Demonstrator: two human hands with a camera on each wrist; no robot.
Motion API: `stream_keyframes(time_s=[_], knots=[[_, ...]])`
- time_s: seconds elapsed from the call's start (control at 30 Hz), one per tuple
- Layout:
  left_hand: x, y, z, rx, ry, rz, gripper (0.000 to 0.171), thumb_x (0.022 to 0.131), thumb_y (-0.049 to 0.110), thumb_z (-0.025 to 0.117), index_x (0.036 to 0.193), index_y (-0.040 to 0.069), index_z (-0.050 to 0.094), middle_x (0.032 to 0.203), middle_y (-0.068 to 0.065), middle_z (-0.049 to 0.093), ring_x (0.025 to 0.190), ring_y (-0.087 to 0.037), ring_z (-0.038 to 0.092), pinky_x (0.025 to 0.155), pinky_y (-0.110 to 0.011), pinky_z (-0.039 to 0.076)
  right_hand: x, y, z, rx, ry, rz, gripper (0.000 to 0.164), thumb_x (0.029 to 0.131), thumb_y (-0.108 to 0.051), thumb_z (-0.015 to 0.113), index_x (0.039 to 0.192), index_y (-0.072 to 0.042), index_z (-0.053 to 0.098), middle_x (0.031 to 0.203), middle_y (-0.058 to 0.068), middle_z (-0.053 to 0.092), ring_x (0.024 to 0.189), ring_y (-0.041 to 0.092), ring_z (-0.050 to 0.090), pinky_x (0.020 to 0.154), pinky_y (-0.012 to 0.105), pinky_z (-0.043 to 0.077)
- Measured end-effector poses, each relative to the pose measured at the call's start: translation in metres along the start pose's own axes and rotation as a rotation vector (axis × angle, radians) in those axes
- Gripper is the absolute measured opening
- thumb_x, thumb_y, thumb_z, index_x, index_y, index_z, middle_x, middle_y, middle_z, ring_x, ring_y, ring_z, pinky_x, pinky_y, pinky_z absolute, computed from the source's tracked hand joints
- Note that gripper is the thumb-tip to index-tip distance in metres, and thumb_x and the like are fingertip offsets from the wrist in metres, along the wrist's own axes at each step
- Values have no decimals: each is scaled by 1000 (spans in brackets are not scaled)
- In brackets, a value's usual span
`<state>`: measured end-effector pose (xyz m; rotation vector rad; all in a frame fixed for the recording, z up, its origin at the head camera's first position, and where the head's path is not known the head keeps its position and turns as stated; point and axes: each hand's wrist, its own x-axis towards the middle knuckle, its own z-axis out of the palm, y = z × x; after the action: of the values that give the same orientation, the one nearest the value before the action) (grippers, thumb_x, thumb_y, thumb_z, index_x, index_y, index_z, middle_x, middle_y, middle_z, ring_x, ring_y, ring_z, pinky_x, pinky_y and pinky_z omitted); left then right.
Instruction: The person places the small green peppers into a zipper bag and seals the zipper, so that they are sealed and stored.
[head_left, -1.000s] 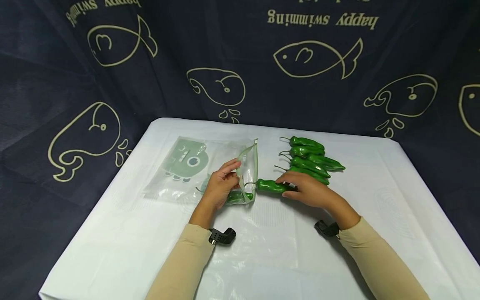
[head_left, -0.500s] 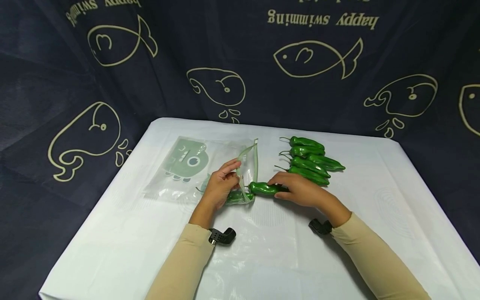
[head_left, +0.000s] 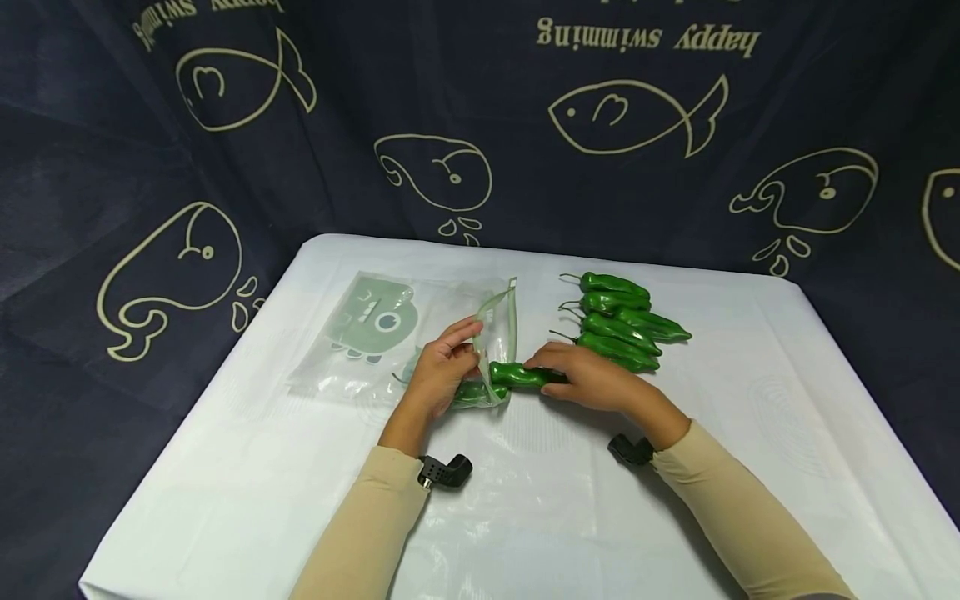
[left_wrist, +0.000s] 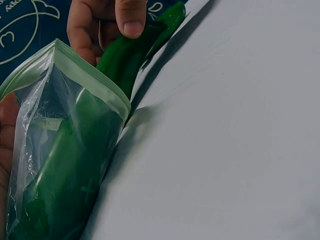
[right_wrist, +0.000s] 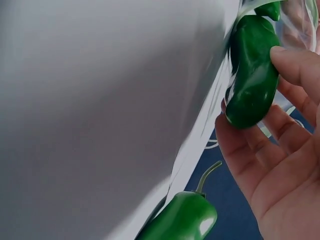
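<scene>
A clear zip bag with a green cartoon print lies flat on the left of the table, its mouth facing right. My left hand pinches the upper layer at the mouth, which gapes. Inside, near the opening, lies a green pepper. My right hand grips another green pepper between thumb and fingers, its stem end within the bag's mouth. In the left wrist view that pepper crosses the green zip edge. The right wrist view shows its rounded body against the thumb.
Several green peppers lie in a loose group behind my right hand, stems pointing left. The white tablecloth covers the table. A dark blue cloth with fish drawings hangs behind its far edge.
My right hand has moved left with the pepper, and its stem end has gone from the bag's edge into the mouth. My left hand and the bag have stayed put.
</scene>
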<state>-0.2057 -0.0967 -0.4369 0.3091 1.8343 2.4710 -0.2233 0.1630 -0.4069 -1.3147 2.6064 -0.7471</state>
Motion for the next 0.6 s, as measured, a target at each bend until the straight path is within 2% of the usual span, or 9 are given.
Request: stream_keyframes(time_s=[0.23, 0.43, 0.6], knots=[[-1, 1, 1, 3, 1, -1, 51, 88, -17, 49, 138, -17, 46, 152, -12, 38, 91, -8, 50, 68, -20, 56, 5, 2, 4, -15, -33, -33, 44, 91, -5, 69, 134, -9, 62, 126, 2, 62, 118, 19, 55, 98, 40, 49], [0, 1, 1, 9, 1, -3, 51, 87, -16, 50, 138, -16, 46, 153, -14, 37, 91, -8, 51, 68, -20, 55, 9, 1, 6, -1, -51, -22, 46, 91, -3, 68, 136, -10, 60, 128, 1, 61, 120, 18, 55, 98, 39, 49], [0, 2, 1, 12, 0, -8, 51, 88, -15, 51, 139, -15, 46, 152, -12, 38, 90, -8, 53, 67, -20, 55, 14, -2, 6, 8, -34, 4, 37, 92, -4, 68, 128, -9, 64, 125, 1, 63, 118, 19, 57, 97, 40, 49]])
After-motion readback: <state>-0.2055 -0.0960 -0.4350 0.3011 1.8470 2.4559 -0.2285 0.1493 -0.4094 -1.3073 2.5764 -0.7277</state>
